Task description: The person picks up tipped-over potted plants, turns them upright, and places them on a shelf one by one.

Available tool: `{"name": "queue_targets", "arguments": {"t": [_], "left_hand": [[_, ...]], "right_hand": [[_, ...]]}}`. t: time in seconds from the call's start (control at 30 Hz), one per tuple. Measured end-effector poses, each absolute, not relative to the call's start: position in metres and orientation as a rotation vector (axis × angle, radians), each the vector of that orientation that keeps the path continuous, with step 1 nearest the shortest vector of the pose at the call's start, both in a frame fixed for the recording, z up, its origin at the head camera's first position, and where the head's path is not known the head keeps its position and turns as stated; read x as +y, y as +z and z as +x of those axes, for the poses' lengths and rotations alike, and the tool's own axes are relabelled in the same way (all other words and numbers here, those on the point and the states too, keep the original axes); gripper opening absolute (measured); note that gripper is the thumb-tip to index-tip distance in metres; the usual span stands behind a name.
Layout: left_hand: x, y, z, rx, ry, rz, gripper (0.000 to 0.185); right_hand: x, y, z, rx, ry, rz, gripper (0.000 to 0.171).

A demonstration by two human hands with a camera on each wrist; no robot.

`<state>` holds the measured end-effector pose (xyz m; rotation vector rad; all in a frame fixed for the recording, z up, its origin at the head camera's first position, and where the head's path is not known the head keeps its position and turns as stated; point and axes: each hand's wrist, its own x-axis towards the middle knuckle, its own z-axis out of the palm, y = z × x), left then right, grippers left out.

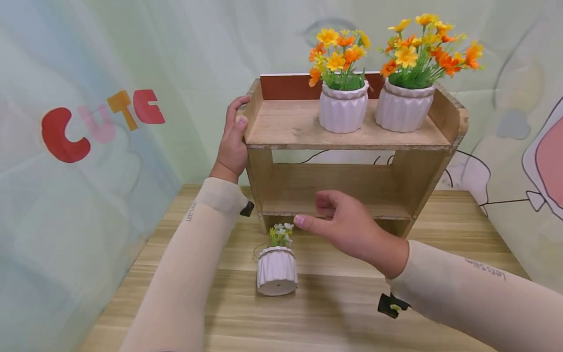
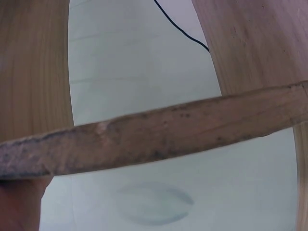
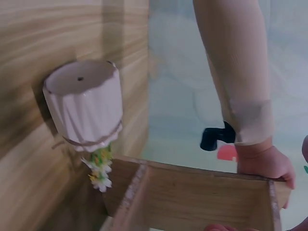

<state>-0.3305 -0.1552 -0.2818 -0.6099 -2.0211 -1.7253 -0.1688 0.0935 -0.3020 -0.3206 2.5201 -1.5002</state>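
Two potted orange-flower arrangements (image 1: 343,105) (image 1: 404,105) stand on the top tier of the wooden shelf (image 1: 352,137). Left hand (image 1: 232,142) grips the shelf's left side panel, fingers curled round its edge. Right hand (image 1: 347,227) hovers just above the small white pot (image 1: 277,269), fingers loosely curled and slightly apart, holding nothing. That pot lies tipped on the table (image 1: 396,313), before the shelf's lower tier. Risk: a glancing touch may roll the ribbed pot away; tugging the panel could topple the upper pots.
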Motion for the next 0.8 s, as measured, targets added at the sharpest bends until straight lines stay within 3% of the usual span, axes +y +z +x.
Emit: {"name": "queue_targets", "arguments": {"t": [0.3, 0.8], "left_hand": [[-0.155, -0.281, -0.331, -2.029, -1.707, -0.608, 0.055], [-0.156, -0.282, -0.331, -2.024, -1.71, -0.611, 0.055]], "right_hand": [[0.08, -0.343, -0.175, 2.475, -1.456, -0.217, 0.091], [0.063, -0.397, -0.174, 2.441, -1.36, -0.189, 0.085]]}}
